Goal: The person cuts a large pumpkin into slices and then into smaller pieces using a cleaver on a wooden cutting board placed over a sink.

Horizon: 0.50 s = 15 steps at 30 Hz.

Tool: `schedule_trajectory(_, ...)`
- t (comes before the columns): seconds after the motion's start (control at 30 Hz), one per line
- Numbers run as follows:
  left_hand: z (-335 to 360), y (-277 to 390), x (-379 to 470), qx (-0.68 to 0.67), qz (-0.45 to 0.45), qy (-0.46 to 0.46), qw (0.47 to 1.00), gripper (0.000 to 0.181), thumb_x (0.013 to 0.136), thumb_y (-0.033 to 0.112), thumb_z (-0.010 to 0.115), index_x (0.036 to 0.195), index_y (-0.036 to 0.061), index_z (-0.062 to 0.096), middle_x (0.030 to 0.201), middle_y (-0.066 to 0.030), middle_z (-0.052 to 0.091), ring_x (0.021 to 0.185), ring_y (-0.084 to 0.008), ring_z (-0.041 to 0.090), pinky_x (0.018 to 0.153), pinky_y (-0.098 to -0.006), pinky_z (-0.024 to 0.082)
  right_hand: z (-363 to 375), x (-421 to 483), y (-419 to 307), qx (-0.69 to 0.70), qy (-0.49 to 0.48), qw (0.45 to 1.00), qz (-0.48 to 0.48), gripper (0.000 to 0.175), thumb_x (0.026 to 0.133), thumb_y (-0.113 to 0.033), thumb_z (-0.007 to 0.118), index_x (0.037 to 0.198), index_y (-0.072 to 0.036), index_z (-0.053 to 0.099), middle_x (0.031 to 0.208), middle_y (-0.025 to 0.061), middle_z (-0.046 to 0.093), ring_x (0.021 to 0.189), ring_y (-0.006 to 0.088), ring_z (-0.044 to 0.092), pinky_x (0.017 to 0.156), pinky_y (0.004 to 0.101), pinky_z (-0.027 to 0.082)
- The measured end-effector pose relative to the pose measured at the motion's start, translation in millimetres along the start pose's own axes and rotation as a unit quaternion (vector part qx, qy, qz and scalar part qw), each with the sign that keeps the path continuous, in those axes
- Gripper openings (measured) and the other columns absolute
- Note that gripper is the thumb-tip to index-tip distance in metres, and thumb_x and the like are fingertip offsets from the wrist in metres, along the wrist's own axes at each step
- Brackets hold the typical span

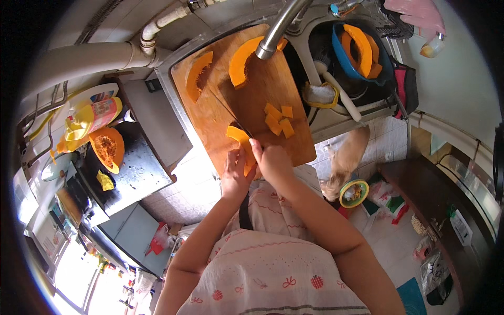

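Observation:
My left hand [235, 175] grips a curved pumpkin slice [239, 134] at the near edge of a wooden cutting board [199, 124], fingers resting along its side. In my right hand [275, 162] is a kitchen knife [243, 128]; its handle is hidden in the fist, and the blade points away to the upper left, against the slice. Several small pumpkin chunks [274, 120] lie to the right of the blade. Farther up the board are a pumpkin slice [199, 76] on the left and another pumpkin wedge [240, 63], partly behind the faucet [271, 41].
The board spans part of the sink [305, 47]. A blue basin [339, 53] holding pumpkin wedges [362, 49] stands in the right bowl. On the left counter [143, 157] are a cut pumpkin half [107, 151] and a yellow bottle [96, 114]. A dog [348, 151] noses a bin [341, 199].

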State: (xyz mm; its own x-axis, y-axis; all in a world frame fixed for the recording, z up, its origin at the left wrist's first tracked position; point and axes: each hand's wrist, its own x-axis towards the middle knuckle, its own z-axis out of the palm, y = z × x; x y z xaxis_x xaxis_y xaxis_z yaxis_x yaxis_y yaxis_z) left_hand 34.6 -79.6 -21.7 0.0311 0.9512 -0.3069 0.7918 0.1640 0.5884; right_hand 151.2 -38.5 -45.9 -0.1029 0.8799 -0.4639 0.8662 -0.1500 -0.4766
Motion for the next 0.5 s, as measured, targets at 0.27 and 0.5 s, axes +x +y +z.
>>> schedule_trajectory(0.27, -24.5, -17.2, -1.4, 0.032, 0.059, -0.032, 0.997, 0.058, 0.066, 0.003, 0.067, 0.121, 0.0017, 0.049, 0.101, -0.0122, 0.049, 0.092, -0.0265, 0.055, 0.078, -0.0346, 0.050, -54.1, -5.0, 25.2, 0.244, -0.007, 0.970, -0.020, 0.064, 0.093, -0.048, 0.033, 0.072, 0.006, 0.061, 0.058, 0.0254, 0.055, 0.057, 0.0395, 0.057, 0.052, 0.0432, 0.045)
schedule_trajectory(0.5, -18.7, 6.8, 5.9, 0.049, 0.015, 0.035, 0.998, 0.055, 0.070, 0.008, 0.068, 0.122, 0.0019, 0.049, 0.101, -0.0118, 0.049, 0.091, -0.0259, 0.056, 0.074, -0.0344, 0.051, -64.9, -52.1, 15.1, 0.089, -0.010, 0.996, -0.005, 0.048, 0.091, -0.040, 0.043, 0.069, 0.000, 0.057, 0.055, 0.0198, 0.054, 0.050, 0.0369, 0.054, 0.047, 0.0429, 0.042)
